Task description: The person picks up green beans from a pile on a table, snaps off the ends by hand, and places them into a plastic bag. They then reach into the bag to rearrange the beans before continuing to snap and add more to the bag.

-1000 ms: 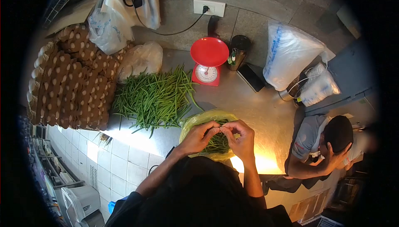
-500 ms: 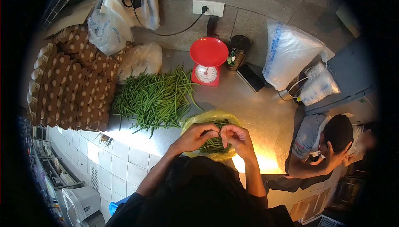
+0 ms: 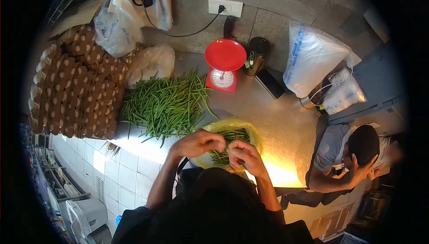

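My left hand [image 3: 198, 143] and my right hand [image 3: 241, 153] hover side by side over a yellow plastic bag [image 3: 243, 126] that lies open on the steel counter with cut green beans [image 3: 232, 135] inside it. The fingers of both hands are curled, and they seem to pinch a small piece of bean, but it is too small to see clearly. A big loose pile of long green beans [image 3: 165, 105] lies on the counter just beyond my left hand.
Stacked egg trays [image 3: 76, 83] fill the counter's left end. A red kitchen scale [image 3: 224, 65], a dark cup [image 3: 256, 54], a phone [image 3: 269, 83] and white plastic bags [image 3: 308, 58] stand at the back. Another person [image 3: 348, 154] sits low at the right.
Both hands have dropped lower and toward me over the yellow bag. The left hand has shifted left, apart from the right. More of the beans in the bag shows.
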The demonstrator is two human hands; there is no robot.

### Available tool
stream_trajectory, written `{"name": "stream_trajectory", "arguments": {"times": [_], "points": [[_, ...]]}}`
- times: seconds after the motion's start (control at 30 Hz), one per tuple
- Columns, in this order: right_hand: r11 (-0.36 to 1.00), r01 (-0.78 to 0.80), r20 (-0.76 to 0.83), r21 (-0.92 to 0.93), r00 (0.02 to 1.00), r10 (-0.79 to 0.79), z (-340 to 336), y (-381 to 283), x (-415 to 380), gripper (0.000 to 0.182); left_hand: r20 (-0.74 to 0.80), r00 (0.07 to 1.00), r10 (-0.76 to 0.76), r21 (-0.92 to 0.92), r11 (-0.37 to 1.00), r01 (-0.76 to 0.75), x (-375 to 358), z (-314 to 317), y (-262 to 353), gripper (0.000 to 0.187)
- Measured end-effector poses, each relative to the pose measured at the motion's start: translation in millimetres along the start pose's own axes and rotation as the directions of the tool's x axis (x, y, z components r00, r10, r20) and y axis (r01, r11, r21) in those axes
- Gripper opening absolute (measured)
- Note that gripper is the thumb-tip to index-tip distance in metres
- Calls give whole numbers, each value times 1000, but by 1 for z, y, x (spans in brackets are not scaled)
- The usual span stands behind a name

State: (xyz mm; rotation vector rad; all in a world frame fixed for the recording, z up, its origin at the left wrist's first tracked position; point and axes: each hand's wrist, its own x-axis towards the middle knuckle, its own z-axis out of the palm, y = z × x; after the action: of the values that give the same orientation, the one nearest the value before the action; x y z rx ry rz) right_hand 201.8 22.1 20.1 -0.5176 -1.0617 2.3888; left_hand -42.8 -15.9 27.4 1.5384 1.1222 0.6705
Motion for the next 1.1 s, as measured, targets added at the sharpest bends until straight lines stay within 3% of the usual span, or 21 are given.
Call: {"name": "stream_trajectory", "arguments": {"times": [0.03, 0.07, 0.1, 0.13, 0.17, 0.2, 0.23, 0.27, 0.3, 0.37, 0.43, 0.47, 0.57, 0.7, 0.77, 0.9, 0.93, 0.97, 1.0, 1.07, 1.1], "points": [[965, -39, 135, 258, 991, 4, 1, -3, -2, 9, -67, 997, -23, 82, 996, 28, -3, -9, -2, 20], [921, -25, 118, 388, 993, -23, 5, -5, -6, 12, -129, 991, -19, 83, 996, 30, -7, -25, -6, 19], [922, -27, 121, 386, 992, -22, 4, -6, -5, 12, -257, 966, 7, 98, 995, 19, -12, -33, -16, 19], [997, 71, -9, 23, 997, -70, 2, -6, -2, 15, -404, 914, 17, -9, 1000, -23, -13, -38, -22, 22], [931, 111, -119, -348, 980, -161, 0, -4, 1, 20, -538, 843, 5, -114, 990, -78, -13, -40, -17, 24], [695, 58, -136, -717, 966, -221, -17, 5, 7, 29, -533, 846, 2, -116, 990, -75, -15, -39, -12, 24], [694, 60, -135, -718, 965, -224, -24, 11, 9, 29, -528, 846, -76, -380, 912, -155, -15, -38, -4, 27], [486, 26, -123, -874, 954, -273, -25, 12, 12, 33, -503, 851, -149, -610, 759, -228, -11, -36, 5, 29], [249, -19, -99, -968, 944, -314, -24, 14, 14, 36, -507, 849, -150, -608, 760, -229, -5, -27, 7, 29], [327, 13, -98, -945, 942, -320, -1, 10, 20, 40, -450, 883, -137, -731, 625, -275, 14, 3, 11, 29], [638, 176, -76, -749, 935, -347, 14, 14, 23, 39, -484, 860, -162, -784, 517, -344, 30, 37, 19, 28], [592, 93, -121, -801, 943, -311, 14, 15, 21, 30, -508, 840, -190, -821, 403, -405, 34, 46, 20, 26], [687, -36, -293, -726, 919, -262, 14, 23, 20, 21, -533, 840, -99, -773, 460, -437, 34, 51, 15, 28], [683, 19, -309, -730, 883, -354, 11, 26, 17, 15, -610, 790, -62, -727, 440, -527, 34, 55, 19, 27], [372, 138, -86, -918, 847, -525, 9, 21, 20, 11, -633, 769, -91, -716, 446, -537, 36, 57, 21, 27], [259, 227, 47, -939, 830, -556, 11, 20, 19, 10, -625, 769, -130, -727, 456, -514, 30, 54, 18, 27], [412, 210, -11, -887, 880, -474, 13, 20, 17, 10, -624, 770, -130, -726, 460, -511, 30, 51, 20, 27], [554, 178, -55, -813, 924, -378, 15, 22, 15, 10, -580, 786, -213, -796, 353, -492, 28, 48, 25, 26], [558, 177, -58, -811, 924, -377, 15, 25, 14, 10, -523, 801, -292, -850, 238, -469, 27, 46, 27, 26], [767, 119, -197, -630, 931, -307, 14, 31, 14, 10, -528, 793, -303, -849, 224, -479, 26, 47, 22, 27], [768, 118, -202, -629, 930, -308, 14, 31, 15, 10, -533, 787, -311, -846, 211, -490, 26, 47, 20, 27]]}}
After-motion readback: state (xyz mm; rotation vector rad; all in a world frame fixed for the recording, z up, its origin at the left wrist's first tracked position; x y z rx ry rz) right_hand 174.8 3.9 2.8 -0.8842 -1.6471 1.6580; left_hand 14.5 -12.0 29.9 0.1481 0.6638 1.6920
